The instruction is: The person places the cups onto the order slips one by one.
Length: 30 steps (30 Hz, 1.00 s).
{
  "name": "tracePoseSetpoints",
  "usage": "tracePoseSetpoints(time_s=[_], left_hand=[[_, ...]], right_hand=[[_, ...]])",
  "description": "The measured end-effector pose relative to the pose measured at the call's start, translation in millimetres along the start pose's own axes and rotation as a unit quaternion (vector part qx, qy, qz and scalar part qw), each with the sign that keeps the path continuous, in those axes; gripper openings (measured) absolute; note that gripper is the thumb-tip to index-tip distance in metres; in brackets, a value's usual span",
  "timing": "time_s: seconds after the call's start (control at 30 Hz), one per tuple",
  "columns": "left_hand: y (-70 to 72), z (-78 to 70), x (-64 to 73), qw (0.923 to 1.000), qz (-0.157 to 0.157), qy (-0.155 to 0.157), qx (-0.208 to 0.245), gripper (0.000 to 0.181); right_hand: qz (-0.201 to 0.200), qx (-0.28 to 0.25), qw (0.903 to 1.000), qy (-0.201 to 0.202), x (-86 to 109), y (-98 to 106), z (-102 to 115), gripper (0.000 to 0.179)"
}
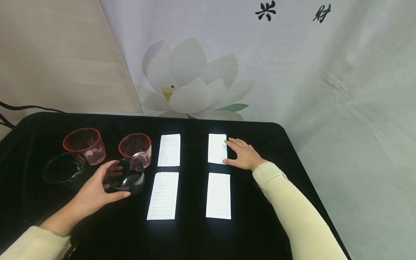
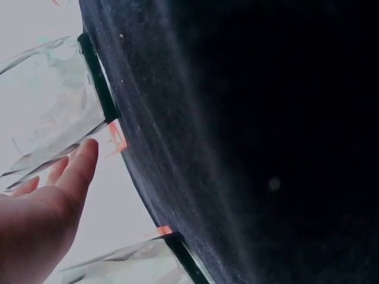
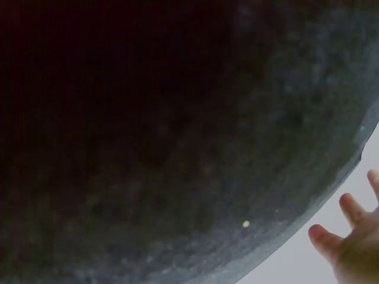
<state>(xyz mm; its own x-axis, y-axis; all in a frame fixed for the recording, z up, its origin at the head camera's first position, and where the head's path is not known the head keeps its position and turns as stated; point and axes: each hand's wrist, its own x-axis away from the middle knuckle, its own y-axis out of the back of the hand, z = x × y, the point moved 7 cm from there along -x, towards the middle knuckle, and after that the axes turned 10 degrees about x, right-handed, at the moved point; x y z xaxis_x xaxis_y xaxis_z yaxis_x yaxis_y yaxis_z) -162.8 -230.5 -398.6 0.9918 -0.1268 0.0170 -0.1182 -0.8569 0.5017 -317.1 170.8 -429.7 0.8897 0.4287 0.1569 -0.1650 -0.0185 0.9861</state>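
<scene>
- Clear round glass tumbler (image 1: pixel 131 180): I have it in my left hand (image 1: pixel 92 191), left of the middle of the black bench (image 1: pixel 253 231).
- My left fingers wrap its wall, thumb along the near side and the others round the far side; I judge this side hold steadies smooth glass. I cannot tell whether its base touches the bench.
- The fingers of my right hand (image 1: pixel 243 155) are spread and bent round nothing. They reach over the right edge of the far-right white ruled paper card (image 1: pixel 216 148), perhaps to keep it lying straight.
- Three more white ruled cards, the far-left card (image 1: pixel 169 150), near-left card (image 1: pixel 163 196) and near-right card (image 1: pixel 218 196), complete two rows and two columns on the bench. The gaps between them look deliberate, keeping each one separate.
- Toward the bench's far left corner stand a larger pink glass cup with a red rim (image 1: pixel 86 146) and a smaller pink glass cup with a red rim (image 1: pixel 136 144). The tumbler overlaps the smaller one in the head view; I cannot tell whether they touch.
- Another clear glass tumbler (image 1: pixel 63 168) sits nearer the left edge, probably grouped there to leave the cards uncovered.
</scene>
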Motion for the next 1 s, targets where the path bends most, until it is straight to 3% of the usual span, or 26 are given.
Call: tracePoseSetpoints(time_s=[0.7,1.0], left_hand=[[0.8,1.1,1.2,0.9999,-0.005,0.008,-0.007,0.100],[2.2,-0.4,1.8,1.0000,-0.004,-0.005,0.003,0.099]], right_hand=[[0.040,0.017,0.9990,-0.006,-5.3,-13.0,-2.7,0.078],[0.049,0.019,0.9986,-0.010,-4.4,-11.0,-2.6,0.077]])
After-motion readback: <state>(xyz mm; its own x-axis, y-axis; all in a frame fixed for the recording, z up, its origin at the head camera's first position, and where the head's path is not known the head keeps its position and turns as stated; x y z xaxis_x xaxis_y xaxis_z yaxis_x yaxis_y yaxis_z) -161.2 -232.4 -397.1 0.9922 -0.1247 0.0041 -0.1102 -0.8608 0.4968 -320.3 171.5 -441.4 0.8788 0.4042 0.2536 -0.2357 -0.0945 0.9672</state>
